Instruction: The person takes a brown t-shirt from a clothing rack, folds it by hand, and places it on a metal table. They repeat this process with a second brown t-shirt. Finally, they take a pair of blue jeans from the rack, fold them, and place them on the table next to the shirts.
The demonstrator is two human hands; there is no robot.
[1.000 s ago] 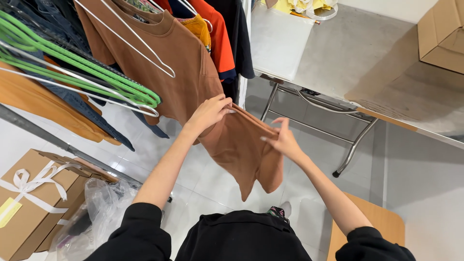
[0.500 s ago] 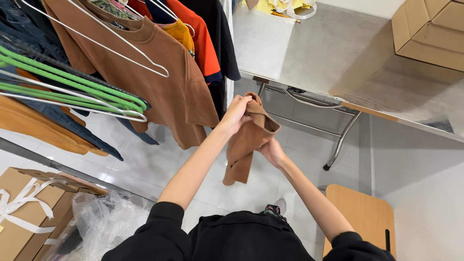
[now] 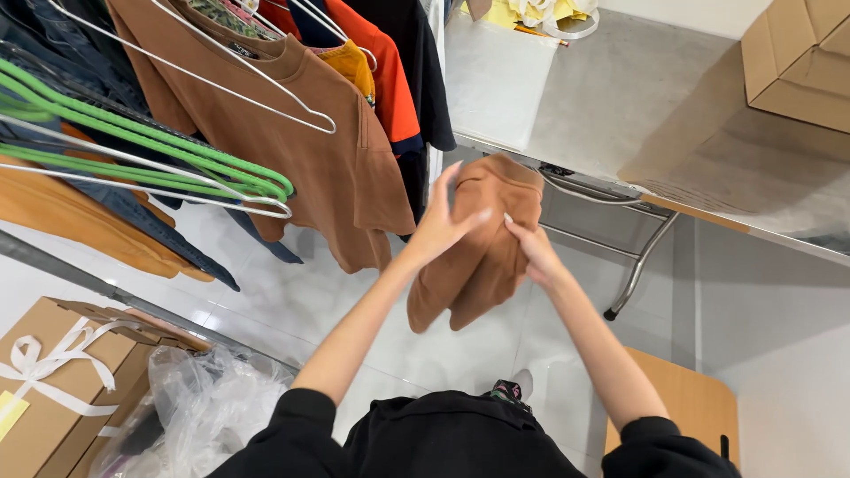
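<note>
Both hands up in front of me, working a brown garment (image 3: 482, 248) held in mid-air. My left hand (image 3: 440, 223) lies flat against its front, fingers stretched long and only lightly curled, pressing more than gripping. My right hand (image 3: 529, 243) comes in from 3 o'clock, fingers closed on the cloth's right edge. The garment is bunched and doubled over (folded at least once, I judge), its loose lower end hanging toward 6 o'clock above the white floor (image 3: 292, 283).

At 12 to 1 o'clock, just past the garment, runs the edge of the steel tabletop (image 3: 620, 97), with a cardboard box (image 3: 797, 62) at its far right corner. At 9 to 11 o'clock hangs a rack of clothes: a brown T-shirt (image 3: 328, 133) on a white hanger, an orange shirt (image 3: 390, 80) behind it, empty green hangers (image 3: 150, 146) further left. At 7 o'clock, a ribboned box (image 3: 53, 389) and a clear plastic bag (image 3: 195, 407).

Step in hand, as I read it: mid-fold, gathering the cloth into a compact bundle. A next move would call for keeping the right pinch firm while the left smooths the hanging end up.
</note>
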